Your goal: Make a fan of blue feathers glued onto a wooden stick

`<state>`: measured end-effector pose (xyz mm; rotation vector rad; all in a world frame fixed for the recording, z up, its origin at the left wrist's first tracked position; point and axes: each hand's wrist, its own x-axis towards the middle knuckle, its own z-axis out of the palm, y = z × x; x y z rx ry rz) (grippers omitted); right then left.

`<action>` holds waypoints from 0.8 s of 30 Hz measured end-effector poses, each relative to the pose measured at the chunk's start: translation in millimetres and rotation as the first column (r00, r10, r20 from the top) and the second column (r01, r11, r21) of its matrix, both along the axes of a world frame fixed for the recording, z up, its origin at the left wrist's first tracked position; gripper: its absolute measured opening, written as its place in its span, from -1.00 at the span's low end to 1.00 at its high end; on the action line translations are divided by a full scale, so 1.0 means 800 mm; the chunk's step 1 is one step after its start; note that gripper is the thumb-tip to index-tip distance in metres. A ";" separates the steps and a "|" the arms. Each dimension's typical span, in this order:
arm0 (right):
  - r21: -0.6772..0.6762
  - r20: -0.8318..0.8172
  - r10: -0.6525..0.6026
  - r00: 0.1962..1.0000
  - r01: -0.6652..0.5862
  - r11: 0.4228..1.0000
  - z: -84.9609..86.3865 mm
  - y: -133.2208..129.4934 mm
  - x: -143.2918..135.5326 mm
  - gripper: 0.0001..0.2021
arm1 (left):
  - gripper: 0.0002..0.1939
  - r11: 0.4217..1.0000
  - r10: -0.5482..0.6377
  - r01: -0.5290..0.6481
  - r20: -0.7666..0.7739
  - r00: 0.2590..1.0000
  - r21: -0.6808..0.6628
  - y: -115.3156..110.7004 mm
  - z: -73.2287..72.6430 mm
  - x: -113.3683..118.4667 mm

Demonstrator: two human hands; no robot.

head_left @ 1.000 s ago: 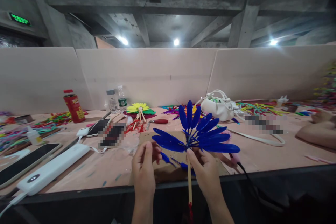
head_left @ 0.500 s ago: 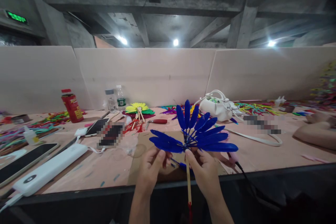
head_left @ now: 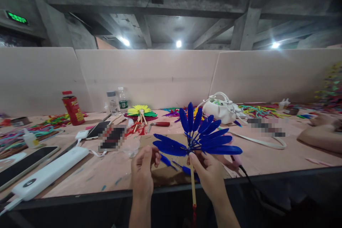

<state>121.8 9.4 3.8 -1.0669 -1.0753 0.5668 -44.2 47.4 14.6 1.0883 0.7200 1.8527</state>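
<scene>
My right hand point(head_left: 210, 171) pinches a fan of blue feathers point(head_left: 216, 137) where the quills meet its thin wooden stick point(head_left: 192, 185). Fanned out above the stick, the feathers leave a gap at the upper left; a red tassel point(head_left: 194, 212) hangs from its lower end. My left hand point(head_left: 144, 171) is off the fan to the left, its fingers loosely bent and apart, with nothing visible in them. Close to its fingertips a loose blue feather point(head_left: 167, 161) lies on a brown cardboard sheet point(head_left: 165, 180). More blue feathers on the sheet are partly hidden by my right hand.
Left are a white power bank point(head_left: 53, 171), phones point(head_left: 26, 164), a glue bottle point(head_left: 30, 139) and a red bottle point(head_left: 72, 108). Behind lie a yellow feather fan point(head_left: 140, 109), a red-handled tool point(head_left: 161, 124) and a white handbag point(head_left: 219, 108). Another person's arm point(head_left: 320, 137) rests at right.
My left hand has drawn away from the fan's left feathers, moving left and uncovering a loose feather on the cardboard. My right hand and the fan have barely moved.
</scene>
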 end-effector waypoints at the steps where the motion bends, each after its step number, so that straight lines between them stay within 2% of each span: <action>1: 0.000 -0.005 0.003 1.000 -0.003 1.000 0.000 0.000 -0.001 -0.62 | -0.60 1.000 -0.010 0.011 -0.042 0.999 0.016 -0.003 0.001 0.001; 6: 0.038 -0.041 0.068 0.997 -0.066 0.997 0.004 -0.002 -0.003 -0.61 | -0.68 0.999 -0.028 0.018 -0.271 0.962 -0.038 -0.015 0.009 0.015; 11: -0.007 -0.028 0.096 0.995 -0.096 0.995 0.001 0.001 0.004 -0.58 | -0.73 1.000 0.000 -0.010 -0.328 0.945 -0.029 -0.014 0.008 0.014; 14: -0.031 0.012 0.085 0.996 -0.085 0.996 -0.003 0.004 0.010 -0.58 | -0.74 0.998 0.051 -0.060 -0.229 0.972 -0.031 -0.009 0.004 -0.001; 16: -0.049 0.016 0.113 0.994 -0.112 0.993 -0.004 0.005 0.012 -0.57 | -0.76 0.994 0.092 -0.096 -0.079 0.993 -0.046 -0.006 0.004 -0.010; 19: -0.045 -0.072 0.151 0.986 -0.154 0.987 -0.003 0.004 0.010 -0.57 | -0.75 0.990 0.139 -0.135 0.128 0.982 -0.044 -0.004 0.008 -0.020; 24: 0.001 -0.093 0.147 0.985 -0.148 0.989 0.001 0.000 0.005 -0.59 | -0.73 0.973 0.229 -0.224 0.217 0.949 -0.050 -0.006 0.016 -0.022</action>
